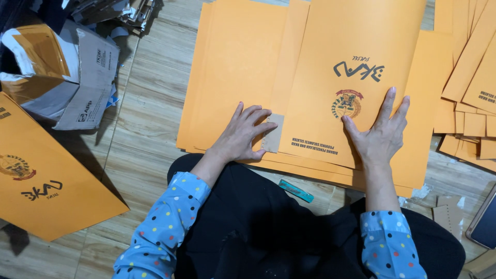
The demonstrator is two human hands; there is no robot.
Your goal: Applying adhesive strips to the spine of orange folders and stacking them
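Observation:
An orange printed folder [356,57] lies on top of a stack of orange sheets [232,67] on the wooden floor in front of me. My right hand [380,132] rests flat on the folder's lower right part, fingers spread, beside a round emblem. My left hand [243,134] presses on the sheet below, its fingertips touching a small brownish flap [274,133] at the folder's left edge. Neither hand grips anything. Blue dotted sleeves and my dark lap fill the bottom of the view.
A torn cardboard box [67,72] stands at the upper left. Another orange printed folder [36,175] lies at the left. More orange folders [473,77] are fanned at the right. A teal object [295,190] lies by my lap, a dark device [484,225] at the lower right.

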